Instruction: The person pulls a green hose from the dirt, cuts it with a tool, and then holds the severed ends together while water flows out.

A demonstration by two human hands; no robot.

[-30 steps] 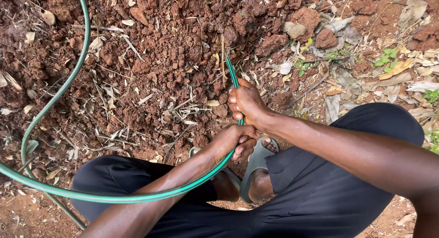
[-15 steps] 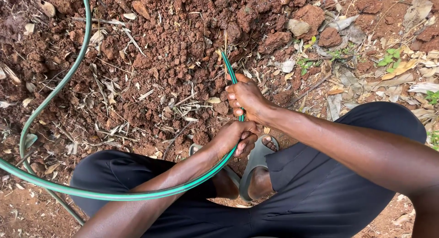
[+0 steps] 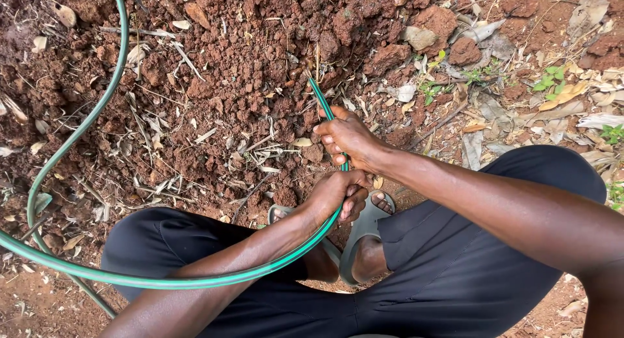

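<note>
Unmoved since earlier: thin green rubber hose (image 3: 195, 283), tip buried in clumpy red-brown soil (image 3: 247, 71). Right hand (image 3: 348, 138) clenched round hose near soil; left hand (image 3: 338, 195) clenched just below, hose looping leftward.

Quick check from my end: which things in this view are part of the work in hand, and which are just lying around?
In hand:
- green hose, gripped by both hands
- left hand
- right hand
- red clumpy soil where the hose end points

Lying about:
- dry leaves
- small green weeds
- soil clod
- grey sandals on the person's feet
</note>
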